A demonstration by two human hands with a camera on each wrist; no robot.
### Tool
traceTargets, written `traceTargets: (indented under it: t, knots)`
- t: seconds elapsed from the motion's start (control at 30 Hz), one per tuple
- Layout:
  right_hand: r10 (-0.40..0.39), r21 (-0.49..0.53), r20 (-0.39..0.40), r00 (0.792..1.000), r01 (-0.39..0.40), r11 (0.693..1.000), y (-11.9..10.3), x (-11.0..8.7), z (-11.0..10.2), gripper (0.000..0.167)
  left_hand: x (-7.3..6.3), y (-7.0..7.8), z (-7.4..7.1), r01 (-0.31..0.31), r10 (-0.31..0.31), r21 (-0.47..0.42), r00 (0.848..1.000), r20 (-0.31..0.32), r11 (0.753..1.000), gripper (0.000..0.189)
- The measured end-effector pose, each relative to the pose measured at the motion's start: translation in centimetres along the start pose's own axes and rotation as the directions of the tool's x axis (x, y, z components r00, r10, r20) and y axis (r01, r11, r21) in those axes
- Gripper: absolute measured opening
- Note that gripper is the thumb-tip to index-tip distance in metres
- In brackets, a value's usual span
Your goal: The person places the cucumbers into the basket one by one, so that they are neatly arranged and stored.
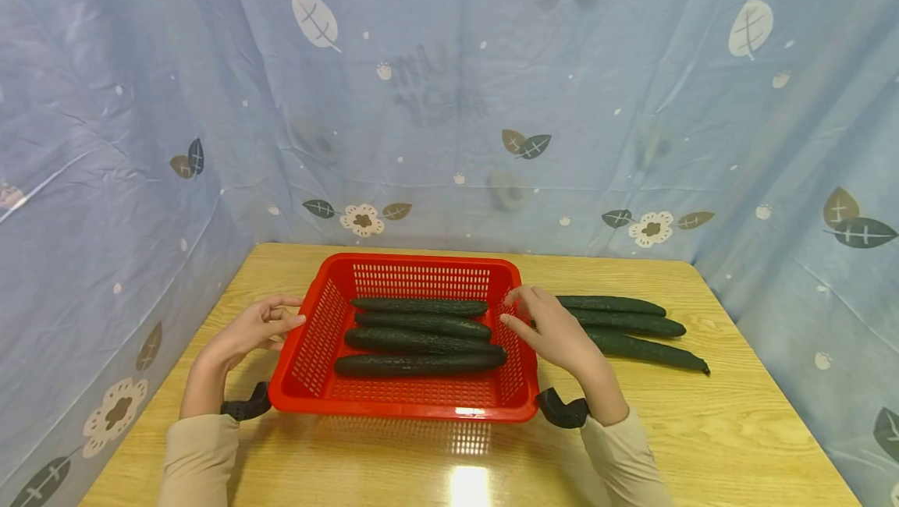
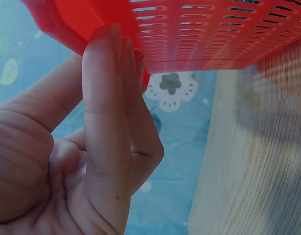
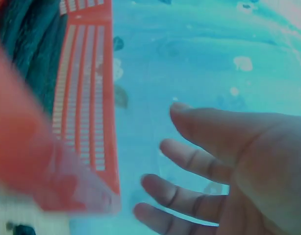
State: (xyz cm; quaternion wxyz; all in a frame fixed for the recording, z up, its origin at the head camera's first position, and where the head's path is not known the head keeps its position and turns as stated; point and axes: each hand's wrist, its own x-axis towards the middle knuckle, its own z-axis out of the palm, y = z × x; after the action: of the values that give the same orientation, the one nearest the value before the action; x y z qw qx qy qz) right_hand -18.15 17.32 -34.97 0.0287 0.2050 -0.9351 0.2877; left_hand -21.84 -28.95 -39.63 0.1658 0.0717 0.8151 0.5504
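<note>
Basket point(image 1: 400, 412) sat on the table point(image 1: 737, 429) between both hands. Left hand point(image 1: 256, 327) had thumb and bent fingertips right at the left rim; couldn't tell whether they pinched it or just touched. Right hand point(image 1: 555, 327) held nothing: fingers spread wide, relaxed, thumb and index beside the right rim, with a gap to the red wall in the right wrist view.

Basket: glossy red plastic, rectangular, rounded corners, sloped walls with rows of slots, broad smooth rim. Four cucumbers point(image 1: 421, 365) lay inside, roughly parallel to the long side: dark green, long, bumpy skin. Three more cucumbers point(image 1: 646, 347) lay side by side on the table past the right hand, partly behind it. Table was pale wood grain, glossy. Backdrop: creased blue cloth point(image 1: 435, 47), leaf and flower print.
</note>
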Motion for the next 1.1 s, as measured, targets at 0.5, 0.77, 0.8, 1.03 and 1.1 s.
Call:
traceTargets:
  t: [0.5, 0.77, 0.8, 1.03, 1.1]
  knots:
    - [0.076, -0.068, -0.084, 0.994, -0.082, 0.994, 4.6, -2.4, -1.8, 0.025, 0.1, -0.1, 0.0, -0.018, 0.018, 0.006, 1.000, 0.014, 1.000, 0.057]
    - [0.103, -0.056, -0.069, 0.992, -0.107, 0.993, 7.1, -3.4, -3.2, 0.026, 0.0, 0.2, 0.0, -0.015, 0.015, 0.017, 1.000, 0.007, 1.000, 0.058]
    - [0.105, -0.057, -0.059, 0.993, -0.109, 0.992, 7.6, -3.6, -3.3, 0.026, 0.1, 0.2, 0.0, -0.015, 0.015, 0.017, 1.000, 0.006, 1.000, 0.058]
    - [0.141, -0.130, -0.002, 0.990, -0.140, 0.982, 10.6, -4.6, -3.6, 0.030, 0.0, 0.1, -0.1, -0.017, 0.017, 0.018, 1.000, 0.005, 1.000, 0.058]
    - [0.172, -0.149, 0.020, 0.985, -0.167, 0.975, 11.6, -4.9, -3.8, 0.032, 0.0, 0.0, -0.1, -0.018, 0.018, 0.020, 1.000, 0.007, 1.000, 0.058]
